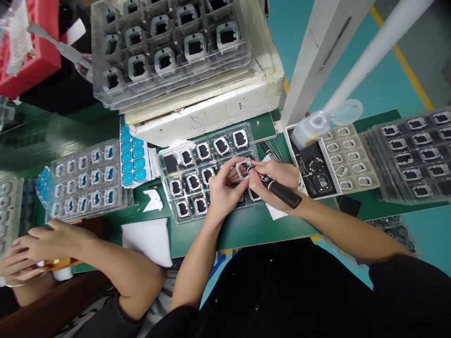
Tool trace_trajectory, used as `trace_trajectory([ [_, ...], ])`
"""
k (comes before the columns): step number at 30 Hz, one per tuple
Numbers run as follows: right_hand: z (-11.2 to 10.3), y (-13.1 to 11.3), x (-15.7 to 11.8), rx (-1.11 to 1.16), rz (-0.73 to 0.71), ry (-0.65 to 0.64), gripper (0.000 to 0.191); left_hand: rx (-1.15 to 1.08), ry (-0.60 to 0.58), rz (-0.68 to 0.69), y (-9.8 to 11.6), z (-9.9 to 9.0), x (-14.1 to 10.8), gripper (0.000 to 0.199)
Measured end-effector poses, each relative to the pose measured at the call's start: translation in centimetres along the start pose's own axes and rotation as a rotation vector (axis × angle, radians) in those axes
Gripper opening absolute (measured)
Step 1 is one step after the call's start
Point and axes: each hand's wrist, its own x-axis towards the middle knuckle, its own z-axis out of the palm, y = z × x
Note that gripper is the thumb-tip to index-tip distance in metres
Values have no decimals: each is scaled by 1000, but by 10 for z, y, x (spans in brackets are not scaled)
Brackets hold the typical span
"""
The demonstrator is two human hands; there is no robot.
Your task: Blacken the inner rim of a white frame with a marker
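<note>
from my seat at the far end of the link, the biggest thing i see is the green workbench [193,237]. on its far side sits a white foam block [218,110], bearing a stack of clear trays [243,52] filled with pale frames. another tray stack [379,190] stands at the right, and smaller trays [118,199] lie at the left, next to a sheet of blue stickers [138,164]. at the near left i have a co-worker's hands [52,244], curled over an orange-brown object.

in the middle lies the parts tray [165,188], its pockets mostly holding frames with dark centres. right of it is a white box [329,193], with a squeeze bottle [308,131] at its far end. a white cloth [150,239] rests at the near left edge.

my left hand [225,185] is curled above the parts tray, fingers and thumb nearly together, pinching a small frame [240,170]. my right hand [269,178] is wrapped around a black marker [282,191], its front end right at that frame; i can't tell whether the tip touches.
</note>
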Motion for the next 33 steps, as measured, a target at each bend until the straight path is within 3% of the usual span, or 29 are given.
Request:
trace_trajectory([
  [6,-5,-5,1,70,45,-17,15,-99,7,-68,2,-1,2,52],
  [12,-18,-3,12,679,447,-61,17,-269,4,-143,14,-6,7,64],
  [15,-20,1,22,979,564,-109,22,-331,-5,-103,21,-8,7,63],
  [18,-18,6,28,1131,645,-174,24,-367,-22,-77,25,-8,4,60],
  [25,-14,8,25,1019,622,-133,20,-376,-39,-76,21,-5,4,61],
  [33,-16,0,14,549,259,-15,17,-370,-36,-128,26,-9,5,62],
])
